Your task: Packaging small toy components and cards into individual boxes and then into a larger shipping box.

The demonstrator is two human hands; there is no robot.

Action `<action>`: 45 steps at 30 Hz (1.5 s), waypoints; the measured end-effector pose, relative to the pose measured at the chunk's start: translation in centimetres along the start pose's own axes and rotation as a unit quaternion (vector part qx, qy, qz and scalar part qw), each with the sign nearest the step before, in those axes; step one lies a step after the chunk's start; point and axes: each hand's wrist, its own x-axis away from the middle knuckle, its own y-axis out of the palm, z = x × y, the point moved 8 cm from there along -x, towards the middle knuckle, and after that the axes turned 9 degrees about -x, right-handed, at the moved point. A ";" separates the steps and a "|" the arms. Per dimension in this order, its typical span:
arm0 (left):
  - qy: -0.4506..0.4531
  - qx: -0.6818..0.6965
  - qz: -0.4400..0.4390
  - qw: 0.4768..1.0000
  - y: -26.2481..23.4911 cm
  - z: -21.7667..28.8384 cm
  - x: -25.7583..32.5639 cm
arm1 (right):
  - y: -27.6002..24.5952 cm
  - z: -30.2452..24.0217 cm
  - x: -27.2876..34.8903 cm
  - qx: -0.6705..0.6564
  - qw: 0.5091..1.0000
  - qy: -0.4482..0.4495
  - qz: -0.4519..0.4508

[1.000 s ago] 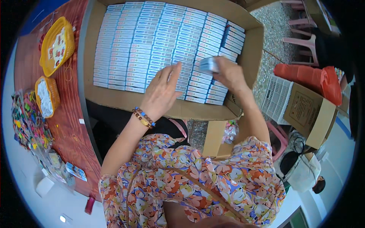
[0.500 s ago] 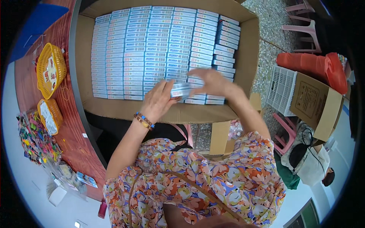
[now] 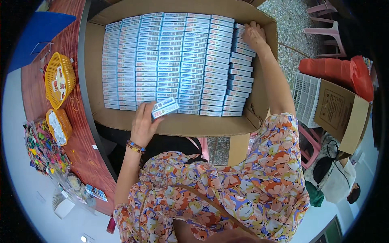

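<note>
Rows of small white-and-blue boxes (image 3: 168,60) stand packed in columns inside a large open cardboard carton (image 3: 194,123). My left hand (image 3: 143,121), a beaded bracelet at its wrist, is closed on a pair of these small boxes (image 3: 165,108), held tilted over the carton's near side. At the far right corner, my right hand (image 3: 254,37) reaches in over the rightmost column, between it and the carton wall. Its fingers are bent down onto the boxes there; their tips, and anything they grip, are hidden. Boxes in that column sit less evenly than the others.
Left of the carton, a reddish wooden table (image 3: 87,146) bears yellow baskets (image 3: 60,81) and a bag of colourful small items (image 3: 46,148). To the right stand a white crate (image 3: 304,97), an open brown box (image 3: 338,107), a red bundle (image 3: 332,65) and pink stools (image 3: 324,31).
My right hand has left my left hand and moved far right, to the end of the rightmost column. My left hand has shifted left and nearer, keeping the small boxes.
</note>
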 end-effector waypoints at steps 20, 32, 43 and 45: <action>-0.008 0.072 0.026 0.997 2.3 1.9 -13.3 | 6.2 3.0 2.7 -0.233 0.971 0.033 -0.042; -0.040 0.070 0.029 0.996 3.2 0.1 -11.9 | 3.1 1.3 3.0 -0.125 0.991 -0.014 0.037; -0.018 0.091 0.040 0.995 1.5 1.6 -12.5 | 1.3 0.6 4.0 -0.116 0.989 -0.031 0.089; -0.006 0.084 0.039 0.996 1.4 2.0 -12.7 | 0.5 -0.2 4.9 -0.093 0.991 -0.031 0.093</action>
